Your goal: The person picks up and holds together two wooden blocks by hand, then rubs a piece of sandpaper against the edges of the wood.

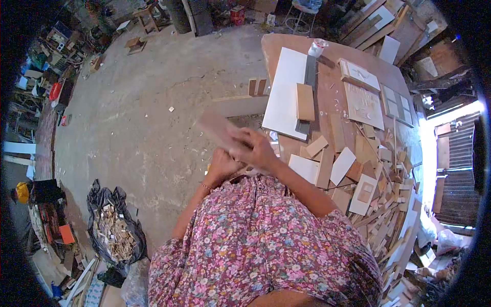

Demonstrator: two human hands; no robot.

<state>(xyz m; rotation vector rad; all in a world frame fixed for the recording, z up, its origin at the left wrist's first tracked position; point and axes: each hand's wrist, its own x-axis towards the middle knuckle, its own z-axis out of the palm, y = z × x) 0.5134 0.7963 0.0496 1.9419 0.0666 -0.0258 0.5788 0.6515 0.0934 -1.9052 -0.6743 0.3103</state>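
A flat, pale brown piece of wood (216, 128) is held up in front of my body, slanting toward the upper left and slightly blurred. My right hand (259, 149) grips it along its right side, with the fingers bent over its face. Just below, my left hand (223, 165) is closed at the lower end of the same piece. The left fingertips are partly hidden, and the lower end of the wood is covered by both hands. Beyond the piece, a wooden board with short upright blocks (239, 106) sticks out beside the table.
To my right stands a wooden table (353, 53) bearing a white panel (284, 87), a brown block (305, 101), a white tub (317, 48) and a carved panel (364, 105). Many wood offcuts (368, 192) are heaped nearer me. A black bag of scraps (116, 233) sits on the concrete floor (128, 133).
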